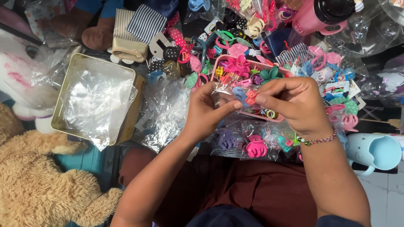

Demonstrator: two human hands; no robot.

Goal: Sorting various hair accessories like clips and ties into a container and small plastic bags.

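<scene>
My left hand (206, 111) and my right hand (294, 103) meet over a pink tray (219, 63) heaped with small colourful hair clips. Between thumb and fingers of both hands I pinch a small clip (246, 96) with a blue part and an orange-red part, inside a bit of clear plastic wrap. The left thumb presses on the blue side, the right fingertips on the red side. A beaded bracelet (320, 139) circles my right wrist.
A metal tin (126, 126) lined with clear plastic sits at left. Bagged claw clips, purple (227, 141) and pink (256, 147), lie below the hands. A light blue mug (374, 152) lies at right, a plush bear (38, 180) at lower left, a pink bottle (320, 17) at the top.
</scene>
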